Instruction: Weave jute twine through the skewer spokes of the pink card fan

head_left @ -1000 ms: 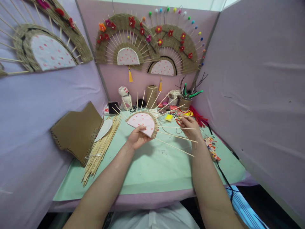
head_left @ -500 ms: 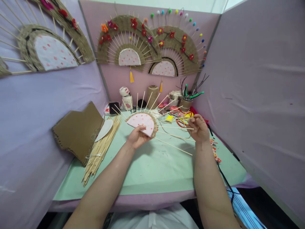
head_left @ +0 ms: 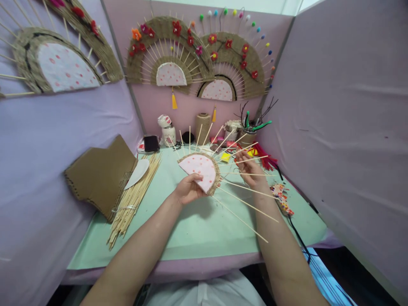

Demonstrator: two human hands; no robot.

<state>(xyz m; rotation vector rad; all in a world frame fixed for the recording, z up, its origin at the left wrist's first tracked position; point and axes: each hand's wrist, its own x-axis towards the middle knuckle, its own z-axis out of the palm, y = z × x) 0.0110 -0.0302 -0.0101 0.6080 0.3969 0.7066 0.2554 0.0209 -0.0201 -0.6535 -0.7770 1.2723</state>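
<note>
My left hand (head_left: 190,189) grips a half-round fan frame by its lower edge, thumb on the front. The fan frame (head_left: 204,166) has a white face with pink dots, a band of brown twine round its curve, and thin bamboo sticks radiating out. Behind the right-hand sticks is my right hand (head_left: 250,170), fingers bent and drawn together. Whether a strand of twine lies between those fingers is too fine to make out. The sticks partly cover this hand.
At left, a bundle of bamboo sticks (head_left: 135,199) lies beside brown cardboard (head_left: 100,174) and a white half-round piece (head_left: 137,173). Behind stand a twine spool (head_left: 202,127) and a can with green-handled pliers (head_left: 250,137). Finished fans (head_left: 168,40) hang on the back wall.
The fan frame has shifted right and slightly down and turned clockwise with my left hand. My right hand has moved left from the stick tips to behind the sticks.
</note>
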